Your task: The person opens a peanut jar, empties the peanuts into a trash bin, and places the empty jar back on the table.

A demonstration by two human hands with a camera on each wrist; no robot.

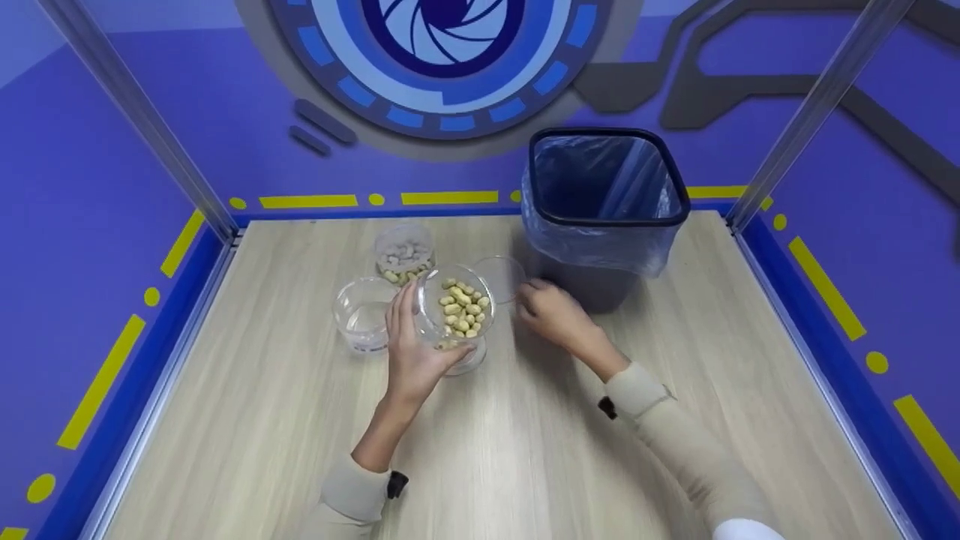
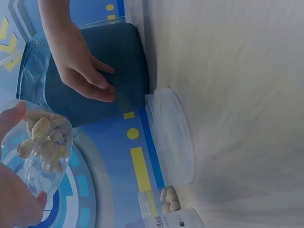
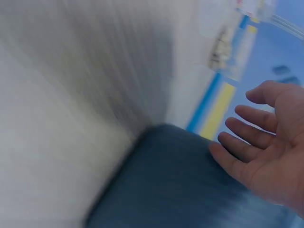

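My left hand (image 1: 420,360) grips a clear plastic container (image 1: 429,304) of unshelled peanuts (image 1: 463,307), held tilted above the table. In the left wrist view, fingers and thumb show around the same container (image 2: 64,137). My right hand (image 1: 555,311) holds nothing and hovers beside the bin, near a clear round lid (image 1: 499,277). Its fingers are spread and relaxed in the right wrist view (image 3: 266,137). Another clear round piece (image 1: 469,361) lies beneath the held container, partly hidden by it.
A black bin (image 1: 585,281) with a clear liner (image 1: 600,251) stands at the back right. A second container (image 1: 405,251) with peanuts stands at the back, left of the bin. A clear container (image 1: 360,322) with no peanuts visible stands left of my left hand.
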